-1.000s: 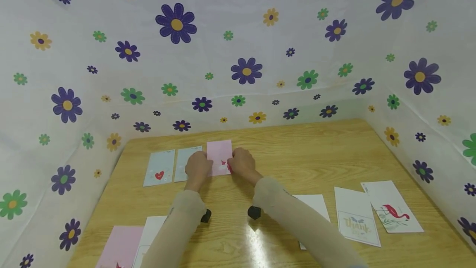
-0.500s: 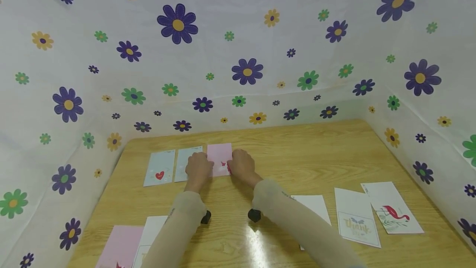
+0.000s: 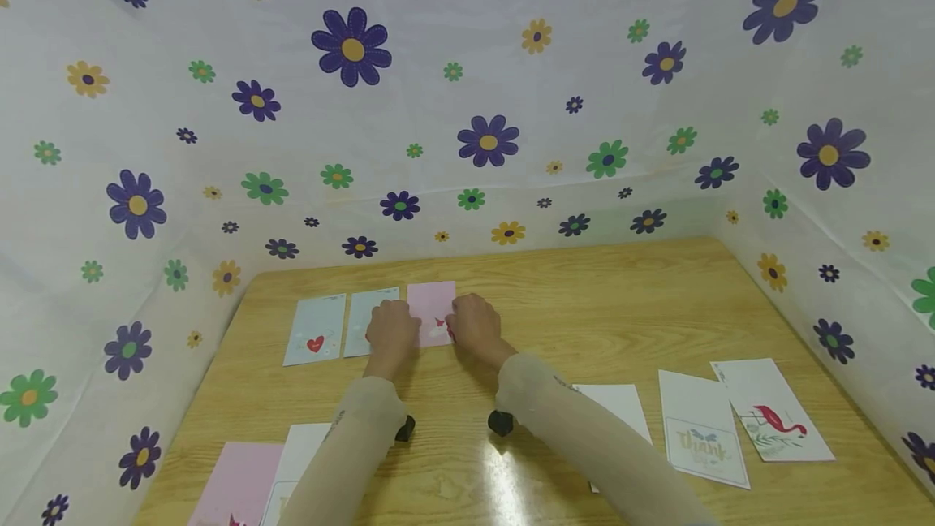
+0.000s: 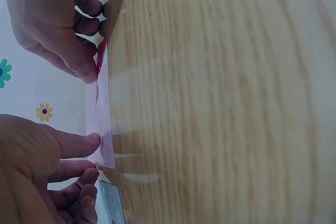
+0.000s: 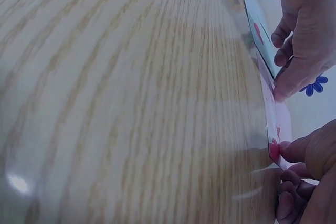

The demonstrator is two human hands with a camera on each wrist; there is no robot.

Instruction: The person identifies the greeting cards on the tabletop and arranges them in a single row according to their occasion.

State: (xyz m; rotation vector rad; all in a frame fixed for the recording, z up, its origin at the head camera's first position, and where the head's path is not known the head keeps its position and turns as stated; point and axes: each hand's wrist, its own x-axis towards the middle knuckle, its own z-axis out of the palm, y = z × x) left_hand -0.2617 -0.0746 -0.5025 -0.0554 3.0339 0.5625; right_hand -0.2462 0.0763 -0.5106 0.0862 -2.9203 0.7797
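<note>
A pink card with a small red print lies near the back of the wooden table, between both hands. My left hand pinches its left edge, thumb on top in the left wrist view. At the opposite edge my right hand pinches the card, its thumb beside a red patch. Just left of it is a pale blue card, partly covered by my left hand. Another pale blue card with a red heart lies further left.
Front left, a second pink card lies beside a white card, both cut off or covered. To the right are a "thank" card, a flamingo card and a white card behind my forearm. Flowered white cloth encloses the table.
The pink card has slid slightly toward me, its far edge now lower beside the blue cards. Both hands keep their grip at its sides and have hardly moved.
</note>
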